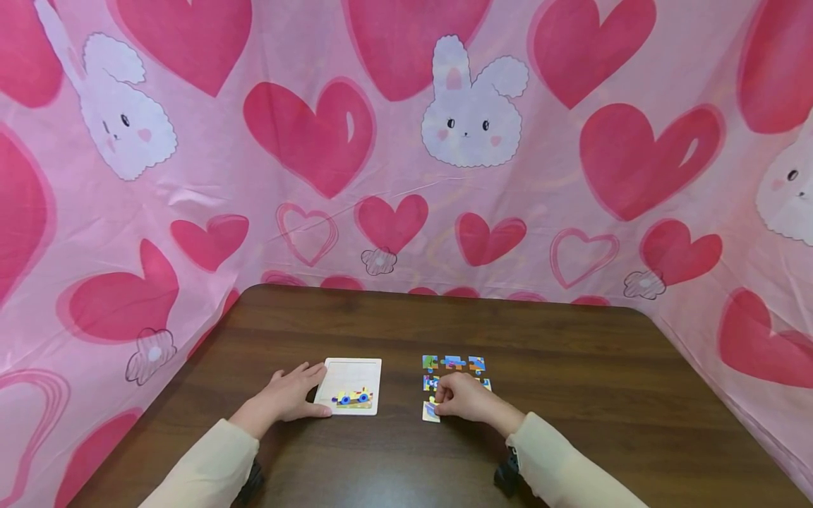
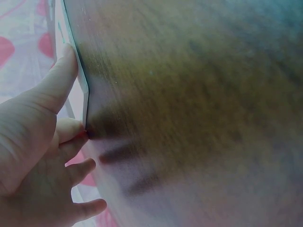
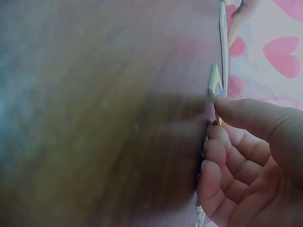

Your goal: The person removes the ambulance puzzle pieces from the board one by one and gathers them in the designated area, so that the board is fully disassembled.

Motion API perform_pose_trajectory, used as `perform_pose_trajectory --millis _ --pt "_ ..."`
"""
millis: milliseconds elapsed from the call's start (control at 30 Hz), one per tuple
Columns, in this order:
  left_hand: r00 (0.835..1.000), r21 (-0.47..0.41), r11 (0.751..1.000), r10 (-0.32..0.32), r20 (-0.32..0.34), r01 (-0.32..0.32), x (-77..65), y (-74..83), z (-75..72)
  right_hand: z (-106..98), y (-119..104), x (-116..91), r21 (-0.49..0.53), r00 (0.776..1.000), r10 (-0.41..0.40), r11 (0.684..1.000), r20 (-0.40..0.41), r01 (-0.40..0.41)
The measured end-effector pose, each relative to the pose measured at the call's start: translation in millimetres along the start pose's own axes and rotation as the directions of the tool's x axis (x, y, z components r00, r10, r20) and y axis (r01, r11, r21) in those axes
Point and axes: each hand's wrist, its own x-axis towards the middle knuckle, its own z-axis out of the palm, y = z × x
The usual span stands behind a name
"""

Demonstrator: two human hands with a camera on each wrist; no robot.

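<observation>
A white puzzle tray (image 1: 346,374) lies on the table, with a printed yellow-and-blue vehicle scene (image 1: 353,398) filling its lower right part. My left hand (image 1: 293,394) rests at the tray's left side, thumb and index finger touching its edge and the other fingers spread loosely. To the right of the tray, my right hand (image 1: 466,396) pinches a puzzle piece (image 1: 430,412) between thumb and fingers. In the right wrist view this puzzle piece (image 3: 216,86) is tilted up from the tabletop. The right hand covers part of the loose pieces behind it.
Several loose puzzle pieces (image 1: 453,363) lie in rows beyond the right hand, one (image 1: 487,384) showing just past its knuckles. The brown wooden table (image 1: 552,367) ends at a pink curtain (image 1: 406,233) printed with hearts and rabbits.
</observation>
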Motion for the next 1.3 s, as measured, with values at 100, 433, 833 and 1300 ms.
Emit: perform_pose_trajectory --millis 100,433,833,1300 --pt "1.000 -0.004 1.000 0.001 -0.001 -0.001 -0.2 0.5 -0.5 0 0 0 0.000 1.000 -0.009 1.000 -0.002 0.009" --pt "1.000 -0.016 1.000 0.000 0.000 0.000 -1.9 3.2 -2.7 -1 1 0 -0.016 1.000 -0.028 0.999 0.003 0.028" --pt "1.000 -0.007 1.000 0.001 0.002 -0.001 -2.2 3.8 -3.0 -1 1 0 -0.026 0.999 -0.030 0.999 0.016 0.030" --pt "1.000 -0.002 1.000 0.000 0.005 0.000 -2.1 2.8 -2.3 -17 -9 12 0.018 0.996 -0.076 0.997 -0.043 0.077"
